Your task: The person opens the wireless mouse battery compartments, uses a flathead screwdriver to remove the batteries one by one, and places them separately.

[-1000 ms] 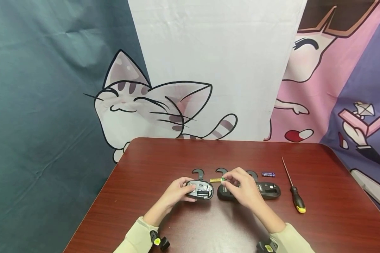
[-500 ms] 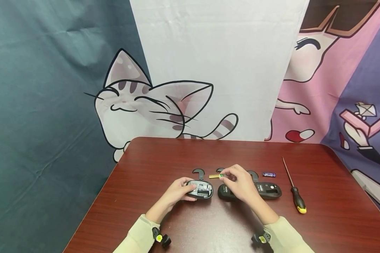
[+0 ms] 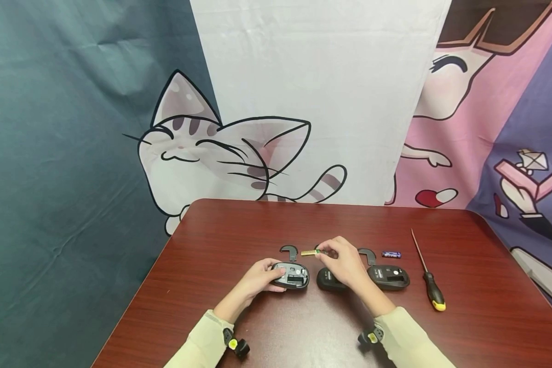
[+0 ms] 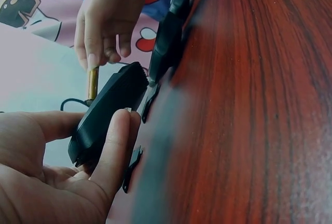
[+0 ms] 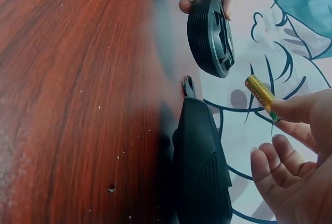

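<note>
My left hand [image 3: 257,276] holds a black computer mouse [image 3: 293,276] with its underside facing up, thumb on top and fingers beneath. The mouse's battery slot is uncovered and looks dark inside. A gold battery with a green end [image 5: 262,97] is pinched between the thumb and fingertips of my right hand [image 3: 345,260]. Its gold end points left, and it hovers behind and to the right of the held mouse. In the right wrist view the remaining fingers of my right hand curl loosely below the battery.
Two more black mice, one [image 3: 327,280] partly under my right hand and another [image 3: 388,277] beside it, lie underside up. Behind are hook-shaped covers [image 3: 292,252], one mostly hidden by my hand. A blue battery [image 3: 391,254] and a screwdriver [image 3: 432,291] lie at right.
My right hand has moved back and slightly left over the table, carrying the gold battery with it. My left hand and its mouse have barely moved.
</note>
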Available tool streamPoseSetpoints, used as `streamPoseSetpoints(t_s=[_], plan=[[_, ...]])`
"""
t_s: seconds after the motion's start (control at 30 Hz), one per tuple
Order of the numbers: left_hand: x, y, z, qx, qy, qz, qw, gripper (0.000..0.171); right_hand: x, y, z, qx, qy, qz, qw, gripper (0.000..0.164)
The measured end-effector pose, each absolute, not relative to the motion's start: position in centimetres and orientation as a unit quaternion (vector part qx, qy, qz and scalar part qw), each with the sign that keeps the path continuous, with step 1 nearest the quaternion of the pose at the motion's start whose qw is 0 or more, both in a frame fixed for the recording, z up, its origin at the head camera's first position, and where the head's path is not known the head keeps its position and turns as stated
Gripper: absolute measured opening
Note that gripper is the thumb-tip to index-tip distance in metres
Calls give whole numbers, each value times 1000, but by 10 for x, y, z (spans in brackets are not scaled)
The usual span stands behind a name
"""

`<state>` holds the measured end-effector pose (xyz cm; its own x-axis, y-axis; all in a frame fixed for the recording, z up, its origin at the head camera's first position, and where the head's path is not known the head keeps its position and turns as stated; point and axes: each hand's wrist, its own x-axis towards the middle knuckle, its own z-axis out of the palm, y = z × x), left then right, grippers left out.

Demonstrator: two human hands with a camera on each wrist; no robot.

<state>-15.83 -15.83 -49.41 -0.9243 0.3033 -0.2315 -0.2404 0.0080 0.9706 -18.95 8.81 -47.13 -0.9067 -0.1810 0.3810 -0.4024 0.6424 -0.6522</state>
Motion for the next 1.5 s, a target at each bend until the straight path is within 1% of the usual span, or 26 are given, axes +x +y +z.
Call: streamPoseSetpoints(t_s=[0.53, 0.83, 1.17, 1.5], plan=[[-162, -157, -500, 18, 688, 696, 205, 43, -202, 83, -481, 123, -916, 373, 84, 10], [-165, -157, -505, 17, 685, 697, 211, 41, -206, 81, -487, 104, -927, 355, 68, 9], [-166, -156, -507, 14, 686, 696, 212, 43, -210, 77, -491, 99, -933, 342, 54, 9], [-167, -155, -507, 12, 691, 692, 209, 43, -214, 74, -496, 102, -937, 330, 54, 9]])
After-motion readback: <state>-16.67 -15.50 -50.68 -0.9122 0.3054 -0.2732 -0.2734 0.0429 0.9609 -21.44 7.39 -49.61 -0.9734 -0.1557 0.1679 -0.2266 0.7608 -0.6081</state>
